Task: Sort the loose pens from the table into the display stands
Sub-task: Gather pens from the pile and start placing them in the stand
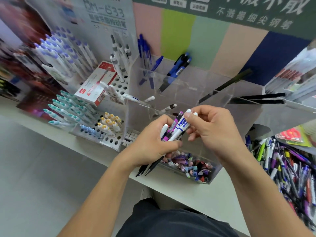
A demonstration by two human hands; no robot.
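Many loose pens (289, 166) are left heaped on the counter (179, 189), while a bundle (171, 132) is gripped by the left hand (153, 144) and one white pen (183, 124) is pinched by the right hand (213, 132), few stand slots (188, 86) being filled.

Even, bright, diffuse light is being cast, with only soft shadows forming; faint glare is showing on the clear acrylic stand (188, 86); left of it, edges are being smeared and bent by wide-angle distortion

A stationery shop – branded pen display stands (118, 86), advertising boards (106, 14)
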